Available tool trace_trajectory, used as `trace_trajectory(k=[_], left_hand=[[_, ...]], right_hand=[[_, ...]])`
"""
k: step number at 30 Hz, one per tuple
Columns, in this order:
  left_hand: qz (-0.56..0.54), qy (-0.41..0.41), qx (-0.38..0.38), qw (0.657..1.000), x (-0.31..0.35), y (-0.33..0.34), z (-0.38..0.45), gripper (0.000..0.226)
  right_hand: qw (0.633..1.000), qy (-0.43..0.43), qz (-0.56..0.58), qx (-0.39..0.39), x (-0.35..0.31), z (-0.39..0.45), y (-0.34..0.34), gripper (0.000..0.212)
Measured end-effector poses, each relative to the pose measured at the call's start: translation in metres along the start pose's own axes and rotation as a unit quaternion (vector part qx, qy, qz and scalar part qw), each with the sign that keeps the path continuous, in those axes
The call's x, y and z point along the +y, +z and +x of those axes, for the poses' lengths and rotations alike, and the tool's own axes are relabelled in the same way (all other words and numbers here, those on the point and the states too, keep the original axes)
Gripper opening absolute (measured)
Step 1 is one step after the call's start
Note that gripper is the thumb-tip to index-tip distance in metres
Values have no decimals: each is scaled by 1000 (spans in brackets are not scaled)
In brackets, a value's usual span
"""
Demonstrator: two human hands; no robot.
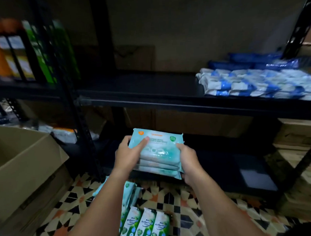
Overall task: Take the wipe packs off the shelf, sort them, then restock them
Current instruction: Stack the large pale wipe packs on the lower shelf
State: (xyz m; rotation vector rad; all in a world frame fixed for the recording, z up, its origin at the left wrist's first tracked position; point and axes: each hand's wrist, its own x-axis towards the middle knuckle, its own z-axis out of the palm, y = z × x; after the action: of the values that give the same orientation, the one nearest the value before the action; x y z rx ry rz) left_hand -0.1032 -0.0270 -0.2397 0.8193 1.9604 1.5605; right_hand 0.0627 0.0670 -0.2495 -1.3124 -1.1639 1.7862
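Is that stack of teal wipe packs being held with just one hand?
No, both hands grip the teal packs: the left hand holds the left side and the right hand the right.

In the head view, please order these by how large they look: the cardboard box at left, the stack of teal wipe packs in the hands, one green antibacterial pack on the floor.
1. cardboard box, largest, though partly cut off.
2. stack of teal wipe packs.
3. green antibacterial pack, smallest.
Nearness to the camera differs, so true sizes stay unsure.
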Motion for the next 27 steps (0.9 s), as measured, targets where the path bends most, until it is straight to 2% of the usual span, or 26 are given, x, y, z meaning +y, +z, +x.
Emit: trace_trajectory(k=[7,14,17,20,24,27], left_hand=[[13,68,-2,998,122,-30,6,34],[-14,68,-18,997,215,-41,27,49],[-30,65,-29,997,237,-38,45,43],[-39,48,-46,997,250,-34,68,47],[-60,-1,-87,994,254,-24,90,37],[-59,-12,-90,994,248,-13,103,33]], right_hand=[[993,-97,-48,-53,-110,-51,-5,30],[978,-175,-111,-36,-214,-68,-1,39],[977,-178,-112,-28,-242,-61,8,41],[981,-167,-93,-27,-259,-48,15,41],[990,-127,-63,-19,-265,-28,23,40],[992,-121,-43,-7,-261,-9,25,38]])
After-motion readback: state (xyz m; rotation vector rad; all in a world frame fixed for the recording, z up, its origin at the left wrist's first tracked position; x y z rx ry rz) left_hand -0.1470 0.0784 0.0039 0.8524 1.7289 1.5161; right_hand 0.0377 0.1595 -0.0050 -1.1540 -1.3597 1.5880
